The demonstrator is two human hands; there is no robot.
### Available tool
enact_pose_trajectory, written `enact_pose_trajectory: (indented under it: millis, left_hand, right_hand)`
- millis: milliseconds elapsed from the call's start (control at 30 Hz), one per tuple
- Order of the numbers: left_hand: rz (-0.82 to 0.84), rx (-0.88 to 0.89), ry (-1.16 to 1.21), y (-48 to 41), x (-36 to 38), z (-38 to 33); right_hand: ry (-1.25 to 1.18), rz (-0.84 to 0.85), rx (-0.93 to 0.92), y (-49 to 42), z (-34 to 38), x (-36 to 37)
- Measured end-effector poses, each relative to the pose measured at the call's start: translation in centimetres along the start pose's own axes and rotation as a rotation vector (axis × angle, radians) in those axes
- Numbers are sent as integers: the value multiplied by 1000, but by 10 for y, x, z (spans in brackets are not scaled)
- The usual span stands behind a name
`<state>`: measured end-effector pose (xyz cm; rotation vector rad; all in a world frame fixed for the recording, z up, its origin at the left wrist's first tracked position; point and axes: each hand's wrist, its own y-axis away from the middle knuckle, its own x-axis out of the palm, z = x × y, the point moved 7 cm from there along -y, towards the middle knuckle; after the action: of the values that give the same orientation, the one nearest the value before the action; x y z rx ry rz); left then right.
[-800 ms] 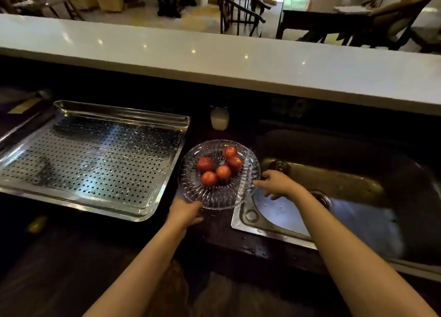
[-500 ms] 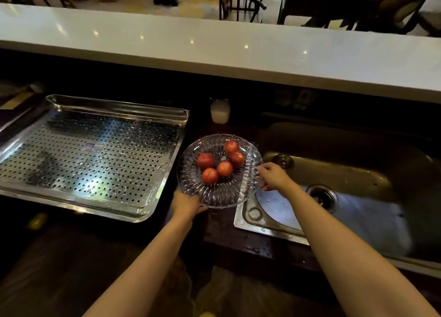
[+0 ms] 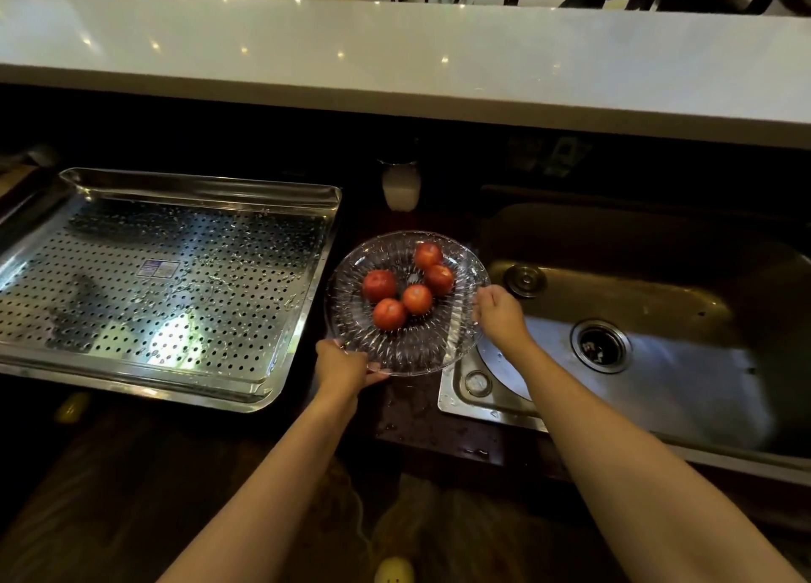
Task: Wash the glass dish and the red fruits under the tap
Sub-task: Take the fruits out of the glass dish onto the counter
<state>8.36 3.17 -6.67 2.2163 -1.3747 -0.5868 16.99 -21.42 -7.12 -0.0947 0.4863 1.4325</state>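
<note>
A round, ribbed glass dish [image 3: 432,345] sits between the drain tray and the sink, with several red fruits [image 3: 379,285] clustered near its middle. My left hand [image 3: 340,365] grips the dish's near-left rim. My right hand [image 3: 500,315] holds its right rim, over the sink's left corner. The dish partly overhangs the steel sink [image 3: 658,389]. No tap is in view.
A perforated steel drain tray [image 3: 166,376] lies to the left. The sink has a drain [image 3: 600,345] and a round plug [image 3: 525,280]. A small white cup [image 3: 400,190] stands behind the dish. A white counter ledge [image 3: 395,56] runs across the back.
Both hands have closed on the dish's rim. The dish sits slightly higher and a little further right, with its edge now over the sink corner.
</note>
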Motion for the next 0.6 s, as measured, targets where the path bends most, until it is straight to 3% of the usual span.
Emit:
enact_pose_trajectory:
  millis: [300, 600]
  left_hand:
    - [42, 52, -20, 13, 8, -8]
    - [187, 124, 18, 31, 24, -24]
  right_hand:
    - [-41, -53, -24, 14, -4, -13]
    - [-157, -140, 14, 36, 0, -59]
